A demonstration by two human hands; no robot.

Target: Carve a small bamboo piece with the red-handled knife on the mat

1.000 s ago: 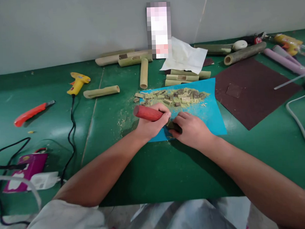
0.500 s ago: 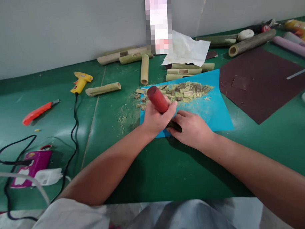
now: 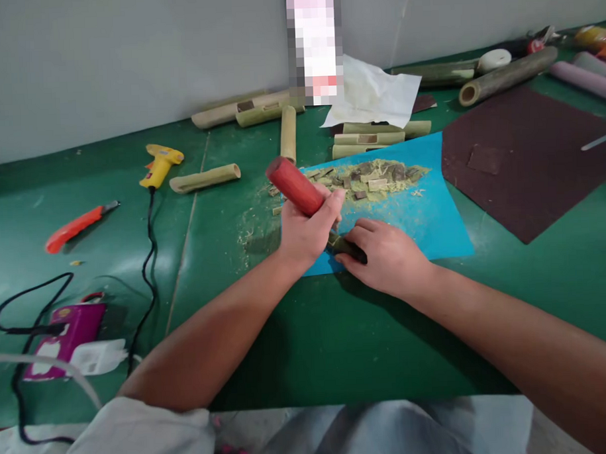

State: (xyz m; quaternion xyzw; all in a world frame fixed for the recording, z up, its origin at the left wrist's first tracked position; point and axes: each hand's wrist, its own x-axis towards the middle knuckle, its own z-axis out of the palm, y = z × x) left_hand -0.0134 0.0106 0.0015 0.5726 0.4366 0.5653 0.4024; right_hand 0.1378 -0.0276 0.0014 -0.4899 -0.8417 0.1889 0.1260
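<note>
The left hand (image 3: 308,230) is wrapped around a thick red handle (image 3: 295,185), thumb laid along it; the tool's working end is covered by the fist and cannot be identified. The right hand (image 3: 388,254) pinches a short dark green bamboo piece (image 3: 352,248) between fingers and thumb. The two hands are close together but apart, with the bamboo between them over the near left part of the blue sheet (image 3: 442,229). Whether the piece rests on the sheet or is held just above it cannot be told. The right hand's low grip appears meant to steady the piece against the tool; the full-fist hold on the handle suggests a need for force and control. The handle's butt points up toward the sheet's far left corner, its long axis slanting down to the bamboo. The piece's long axis runs obliquely, one end under the left fist, the other into the right palm, toward the sheet's near edge. Chips and shavings (image 3: 376,183) are heaped along the sheet's far side; the sheet probably serves to catch debris, though some has spilled past its left edge. Just beyond the sheet lie slotted bamboo pieces (image 3: 348,140), seemingly grouped within reach. A brown sheet (image 3: 524,173) adjoins it on the right. Well to its left lie a bamboo tube (image 3: 209,177) and a yellow glue gun (image 3: 162,167).
</note>
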